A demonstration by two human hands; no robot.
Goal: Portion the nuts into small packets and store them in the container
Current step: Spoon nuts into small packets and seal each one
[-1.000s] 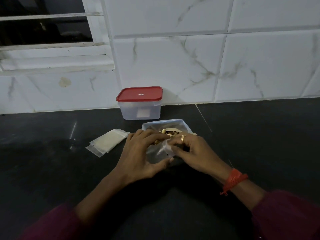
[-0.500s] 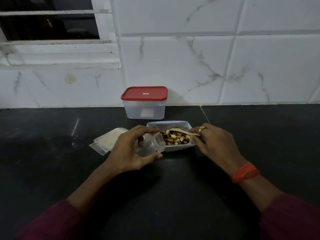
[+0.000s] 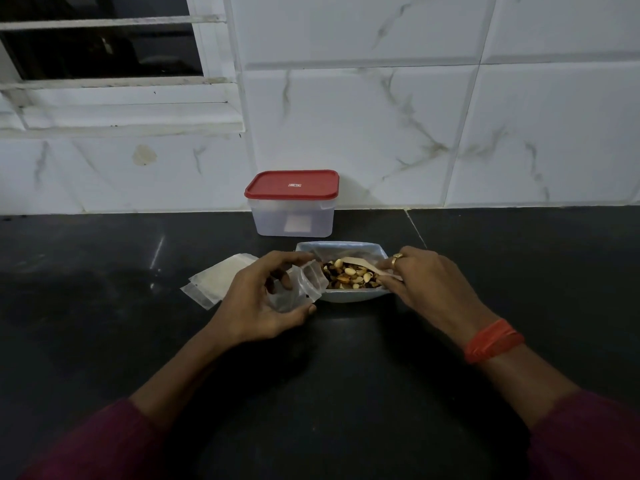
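grips a clear plastic packet in the curled left hand; pinches a pale wooden spoon in the right hand, mixed nuts just left.

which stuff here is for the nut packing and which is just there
For the job: left hand holding the open packet; right hand holding the wooden spoon; nuts in the tray; spare packets; red-lidded container.
Just there: window; wrist thread.
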